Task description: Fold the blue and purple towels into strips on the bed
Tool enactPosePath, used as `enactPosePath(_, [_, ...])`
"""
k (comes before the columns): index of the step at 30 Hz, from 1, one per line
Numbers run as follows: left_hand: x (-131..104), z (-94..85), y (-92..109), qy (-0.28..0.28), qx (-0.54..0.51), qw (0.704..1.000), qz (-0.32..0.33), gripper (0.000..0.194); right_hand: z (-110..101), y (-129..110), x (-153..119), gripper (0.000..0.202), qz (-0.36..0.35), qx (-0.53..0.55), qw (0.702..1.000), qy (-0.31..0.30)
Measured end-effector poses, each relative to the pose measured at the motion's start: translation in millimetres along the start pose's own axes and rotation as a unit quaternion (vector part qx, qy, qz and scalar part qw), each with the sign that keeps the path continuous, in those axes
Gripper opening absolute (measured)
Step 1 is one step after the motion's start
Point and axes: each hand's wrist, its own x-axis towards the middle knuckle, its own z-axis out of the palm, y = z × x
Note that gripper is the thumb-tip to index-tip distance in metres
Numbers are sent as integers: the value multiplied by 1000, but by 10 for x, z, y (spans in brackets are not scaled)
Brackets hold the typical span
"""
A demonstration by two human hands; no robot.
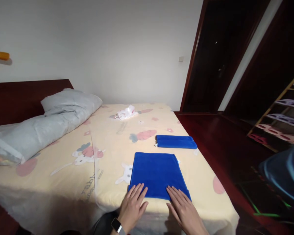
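A blue cloth (156, 171) lies spread flat near the front edge of the bed, with its near edge by my hands. My left hand (134, 205) rests flat on its near left corner, fingers stretched out, a watch on the wrist. On the near right corner lies my right hand (182, 207), its fingers also straight and flat. Neither hand grips anything. Just beyond the spread cloth, a second blue cloth (176, 142) sits folded into a narrow strip, a small white tag at its left end.
The bed (112, 143) has a cream sheet printed with rabbits and carrots. A crumpled white plastic bag (126, 112) lies toward the wall. Grey bedding (54, 120) is bunched at the left by the headboard (26, 98). A shoe rack (281, 114) stands at the right.
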Motion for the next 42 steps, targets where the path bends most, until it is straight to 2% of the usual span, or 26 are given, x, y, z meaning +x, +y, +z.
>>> enactPosePath(5, [-42, -44, -201, -10, -23, 1000, -10, 56, 22, 240, -203, 68, 31, 15, 999, -23])
enactPosePath(11, [-51, -102, -310, -29, -30, 999, -15, 58, -32, 340, -209, 66, 58, 58, 994, -69])
enactPosePath(16, [131, -247, -126, -27, -22, 999, 3, 65, -132, 153, 20, 75, 59, 46, 997, -21])
enactPosePath(19, [327, -244, 63, -47, -62, 995, 56, 67, -150, -22, 208, 72, 2, 64, 997, -42])
enactPosePath(22, [458, -126, 136, -72, -101, 989, 75, 70, -96, -64, 296, 68, -34, 94, 992, -78])
enactPosePath(26, [436, 22, -11, -88, -110, 989, 50, 79, -30, 164, 196, 67, 24, 114, 987, -111])
enactPosePath(31, [330, 43, -252, -72, -98, 992, 24, 82, -88, 463, 48, 71, 116, 142, 971, -153])
enactPosePath(37, [277, 59, -460, -73, -73, 995, -1, 82, -132, 522, 26, 74, 121, 174, 962, -171])
enactPosePath(42, [444, -167, -390, -62, -78, 995, 29, 75, -293, 480, 289, 73, 93, 192, 963, -167])
